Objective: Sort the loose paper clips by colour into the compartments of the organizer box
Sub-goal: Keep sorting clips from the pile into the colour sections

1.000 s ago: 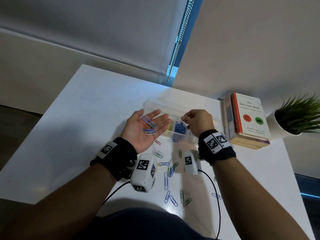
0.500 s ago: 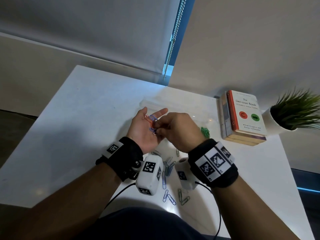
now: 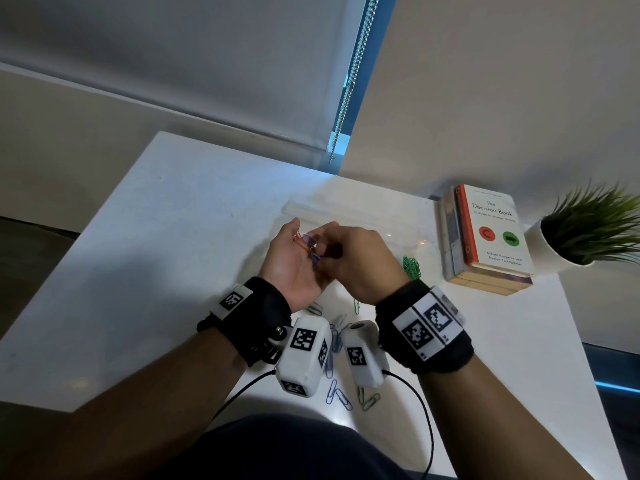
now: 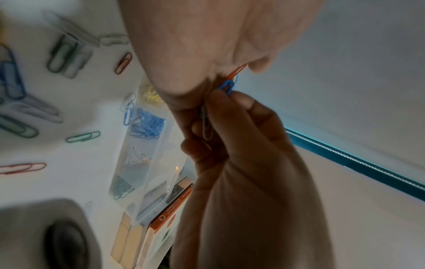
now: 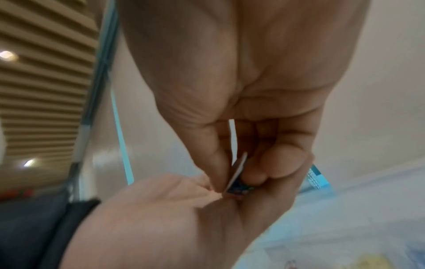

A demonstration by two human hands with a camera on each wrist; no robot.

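My left hand [image 3: 289, 268] lies palm up over the table and carries a small heap of red and blue paper clips [image 3: 306, 242] on its palm. My right hand [image 3: 349, 258] reaches into that palm, its thumb and forefinger pinching a paper clip [image 5: 238, 172] from the heap. In the left wrist view a blue clip [image 4: 227, 87] sits at the right hand's fingertips and a grey one [image 4: 207, 127] hangs below. The clear organizer box [image 3: 384, 220] stands just beyond both hands; its compartments [image 4: 147, 125] hold yellow, blue, silver and green clips.
Several loose clips [image 3: 337, 393], blue, green and silver, lie on the white table [image 3: 173, 237] under my wrists. A stack of books [image 3: 485, 244] and a potted plant [image 3: 588, 233] stand to the right of the box. The table's edges fall away left and right.
My right hand came from over the box across to the left palm and closed its fingers on a clip there. The left hand stayed palm up, drawing slightly inward.
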